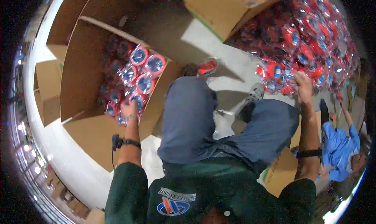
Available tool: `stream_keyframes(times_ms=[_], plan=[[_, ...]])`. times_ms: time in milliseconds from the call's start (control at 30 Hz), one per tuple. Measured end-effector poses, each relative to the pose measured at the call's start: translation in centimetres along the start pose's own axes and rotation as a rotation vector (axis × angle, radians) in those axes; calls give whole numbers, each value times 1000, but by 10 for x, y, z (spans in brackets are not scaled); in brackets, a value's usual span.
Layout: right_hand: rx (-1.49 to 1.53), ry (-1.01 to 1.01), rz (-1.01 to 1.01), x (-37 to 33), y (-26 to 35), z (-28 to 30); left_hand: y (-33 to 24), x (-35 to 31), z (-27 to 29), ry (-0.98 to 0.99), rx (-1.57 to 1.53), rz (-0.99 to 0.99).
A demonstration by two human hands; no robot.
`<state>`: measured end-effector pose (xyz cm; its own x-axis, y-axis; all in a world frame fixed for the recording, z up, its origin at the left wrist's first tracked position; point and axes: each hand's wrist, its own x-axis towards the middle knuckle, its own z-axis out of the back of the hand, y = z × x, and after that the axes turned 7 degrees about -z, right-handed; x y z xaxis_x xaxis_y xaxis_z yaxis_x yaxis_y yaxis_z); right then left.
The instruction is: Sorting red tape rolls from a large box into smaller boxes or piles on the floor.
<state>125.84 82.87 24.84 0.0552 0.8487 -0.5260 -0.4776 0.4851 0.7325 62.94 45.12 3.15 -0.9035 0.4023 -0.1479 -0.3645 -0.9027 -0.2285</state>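
Plastic-wrapped red rolls [145, 84] are touched by the left hand [127, 110], centre-left, and right hand [303, 84], upper right; whether fingers pinch cannot be told

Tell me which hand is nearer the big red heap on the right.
Right. The right hand is at the near edge of the heap; the left hand is at the box, well away to the left.

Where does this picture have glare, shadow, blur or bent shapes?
In the head view, glints speckle the pile of wrapped red items; also in the head view, shadow darkens the open carton at left, lights along the left rim are blurred, and edges bend toward the black border.
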Motion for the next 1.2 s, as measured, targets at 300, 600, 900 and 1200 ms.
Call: stream_keyframes(times_ms=[300, 600, 900, 1200], plan=[[-684, -106, 668, 109, -97, -70, -359, -62, 215, 676, -378, -876], [-28, 112, -52, 189, -189, -52, -417, -89, -132, 878, 517, -1291], [358, 73, -319, 136, -234, -95, -392, -59, -190, 811, -453, -431], [383, 113, -2, 72, -45, -93, -493, -195, -10, 1287, -1585, -164]])
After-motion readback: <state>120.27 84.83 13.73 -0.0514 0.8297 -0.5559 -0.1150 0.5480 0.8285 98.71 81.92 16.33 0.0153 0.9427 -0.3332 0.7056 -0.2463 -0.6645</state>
